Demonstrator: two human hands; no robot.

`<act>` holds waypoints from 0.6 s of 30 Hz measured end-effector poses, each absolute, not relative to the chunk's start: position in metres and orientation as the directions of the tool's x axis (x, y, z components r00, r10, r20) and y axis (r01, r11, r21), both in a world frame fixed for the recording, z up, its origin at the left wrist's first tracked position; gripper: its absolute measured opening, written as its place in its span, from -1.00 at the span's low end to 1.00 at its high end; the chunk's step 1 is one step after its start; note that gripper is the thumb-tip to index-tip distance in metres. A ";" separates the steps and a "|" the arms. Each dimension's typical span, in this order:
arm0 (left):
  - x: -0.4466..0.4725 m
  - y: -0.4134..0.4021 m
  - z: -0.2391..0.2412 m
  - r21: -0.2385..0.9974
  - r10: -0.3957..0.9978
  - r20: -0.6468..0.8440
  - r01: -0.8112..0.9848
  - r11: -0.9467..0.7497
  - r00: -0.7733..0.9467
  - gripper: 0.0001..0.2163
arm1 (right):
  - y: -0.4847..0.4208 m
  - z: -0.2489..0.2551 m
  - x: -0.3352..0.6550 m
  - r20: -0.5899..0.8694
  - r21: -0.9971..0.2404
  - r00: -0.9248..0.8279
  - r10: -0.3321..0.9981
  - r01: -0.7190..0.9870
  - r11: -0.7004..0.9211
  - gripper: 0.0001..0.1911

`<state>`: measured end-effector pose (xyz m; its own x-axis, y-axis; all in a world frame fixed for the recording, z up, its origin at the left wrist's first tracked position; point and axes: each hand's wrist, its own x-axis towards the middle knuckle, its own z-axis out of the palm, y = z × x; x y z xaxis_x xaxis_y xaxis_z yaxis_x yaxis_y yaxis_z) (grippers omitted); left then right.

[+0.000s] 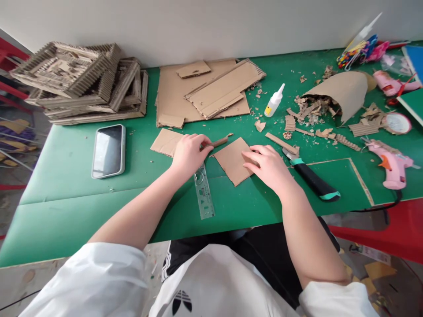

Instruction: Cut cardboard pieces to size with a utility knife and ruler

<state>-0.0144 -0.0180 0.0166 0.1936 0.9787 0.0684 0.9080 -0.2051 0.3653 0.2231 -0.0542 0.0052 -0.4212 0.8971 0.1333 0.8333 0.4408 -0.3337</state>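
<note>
Two bare hands work low over the green-covered tabletop (49, 176), seen here through the head view. The left hand (187, 152) pinches a narrow brown cardboard strip (220, 142) between thumb and forefinger, its far end reaching toward the flat, squarish brown cardboard piece (234, 160) between the hands. The right hand (268, 164) lies over that piece's right edge, fingers slightly apart; whether it grips the edge or merely steadies it, I can't tell from here.

Some of the work looks done: the squarish piece is cut out, a paler cardboard offcut (165, 141) lies beside the left hand, and a stack of corrugated cardboard frames (89, 77) stands built at the back left. Plenty seems left, I'd say. The strip isn't fixed to anything I can see, another loose brown strip (279, 141) lies beyond the right hand, and larger brown cardboard sheets (172, 97) sit behind. The clear plastic ruler (204, 196), black-and-teal utility knife (312, 178) and white glue bottle (274, 102) all lie or stand unheld.
</note>
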 end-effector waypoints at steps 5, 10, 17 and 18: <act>0.000 -0.010 0.027 0.554 0.987 -0.049 0.827 -0.098 0.150 -0.85 | -0.057 0.007 0.219 0.117 -0.376 -0.414 0.903 0.823 0.426 -0.70; 0.009 -0.007 0.032 0.548 0.970 -0.103 0.826 -0.129 0.219 -0.87 | -0.060 0.008 0.214 0.077 -0.434 -0.396 0.915 0.813 0.388 -0.70; 0.007 -0.011 0.036 0.515 0.955 -0.141 0.843 -0.154 0.261 -0.84 | -0.060 0.007 0.215 0.071 -0.466 -0.395 0.916 0.798 0.381 -0.69; 0.007 -0.010 0.037 0.515 0.953 -0.148 0.843 -0.153 0.263 -0.85 | -0.060 0.006 0.215 0.073 -0.467 -0.394 0.916 0.798 0.381 -0.69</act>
